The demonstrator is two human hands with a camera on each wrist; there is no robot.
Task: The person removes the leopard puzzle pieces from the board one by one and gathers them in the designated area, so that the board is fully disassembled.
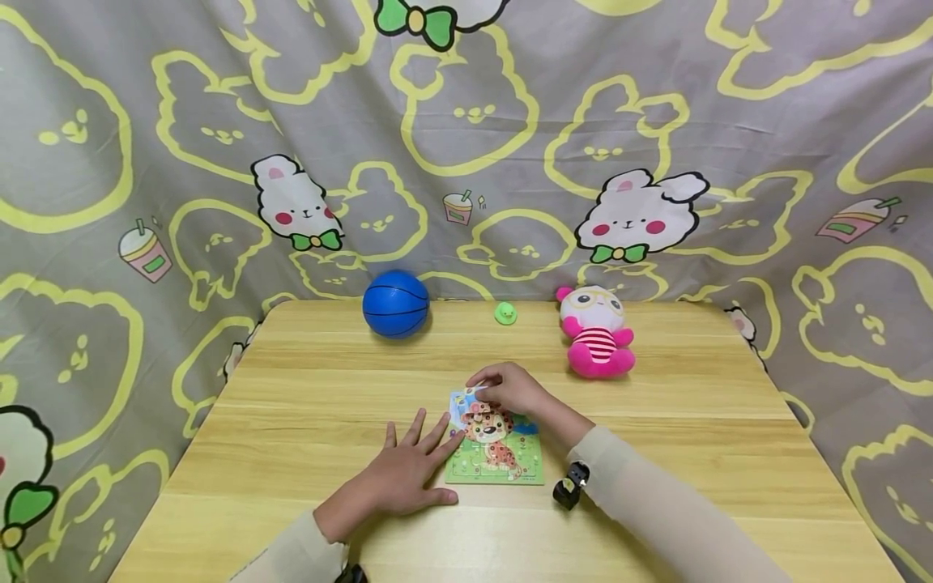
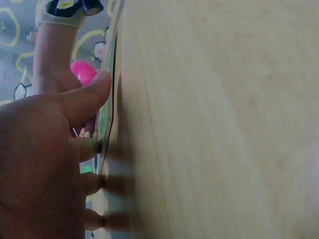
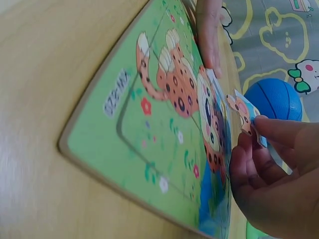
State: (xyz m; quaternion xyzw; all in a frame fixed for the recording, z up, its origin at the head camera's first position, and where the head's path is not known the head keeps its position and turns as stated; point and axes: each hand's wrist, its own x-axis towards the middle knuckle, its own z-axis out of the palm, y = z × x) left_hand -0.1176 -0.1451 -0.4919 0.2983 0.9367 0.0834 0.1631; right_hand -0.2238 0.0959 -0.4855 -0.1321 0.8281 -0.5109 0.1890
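A flat jigsaw puzzle [image 1: 503, 468] with a spotted leopard cub on green grass lies on the table. My right hand [image 1: 516, 390] is over its far part. In the right wrist view, the thumb and fingers of that hand [image 3: 279, 167] pinch a small puzzle piece [image 3: 243, 112] with an orange spotted part and some blue, tilted above the board. My left hand [image 1: 401, 476] lies beside the left edge of the puzzle, fingers spread and their tips at the board. The left wrist view catches this hand [image 2: 37, 159] next to the board's thin edge.
Along the back of the wooden table [image 1: 291, 453] stand a blue basketball [image 1: 396, 304], a small green duck [image 1: 505, 313] and a pink and white plush doll [image 1: 598, 334]. A grey patterned curtain [image 1: 510, 121] hangs behind and at both sides.
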